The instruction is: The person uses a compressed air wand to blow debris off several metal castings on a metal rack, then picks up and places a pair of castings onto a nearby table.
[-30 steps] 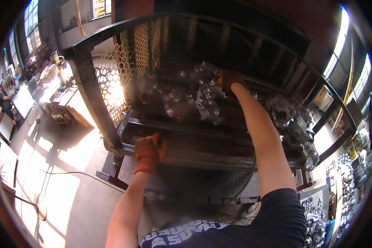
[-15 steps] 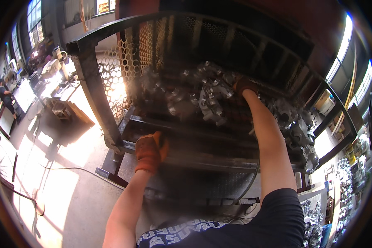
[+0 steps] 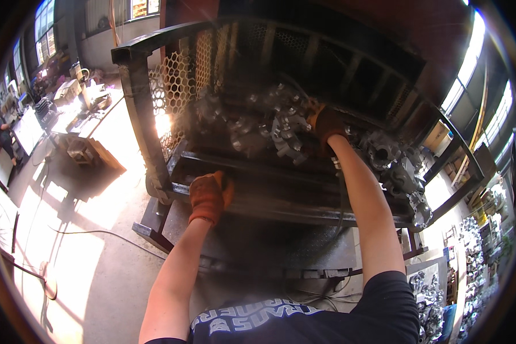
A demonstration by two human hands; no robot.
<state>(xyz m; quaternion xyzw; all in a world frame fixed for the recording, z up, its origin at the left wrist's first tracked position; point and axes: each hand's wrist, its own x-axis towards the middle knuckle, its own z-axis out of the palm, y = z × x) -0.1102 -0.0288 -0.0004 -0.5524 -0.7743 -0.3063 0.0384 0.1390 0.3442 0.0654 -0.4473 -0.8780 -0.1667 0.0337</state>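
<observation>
My left hand [image 3: 210,194], in an orange work glove, is closed over the front rail [image 3: 252,211] of a dark metal frame. Deeper inside, my gloved right hand [image 3: 327,123] is curled beside grey metal castings [image 3: 286,135]. A dark hose [image 3: 341,198] with a metal fitting runs up to my right wrist. It seems to feed a hand tool in that fist, but the glove and shadow hide most of its shape. More castings [image 3: 391,166] are heaped to the right of my forearm.
Perforated mesh [image 3: 180,86] forms the frame's left side, behind a thick corner post [image 3: 139,109]. A cable [image 3: 106,233] crosses the floor at left. Beyond stand a cluttered workbench [image 3: 92,123] and a person [image 3: 4,135]. Many castings [image 3: 473,258] lie at far right.
My right hand has come nearer and a little left, beside the castings; the hose has shifted left with it. My left hand stays on the rail. The view has shifted slightly.
</observation>
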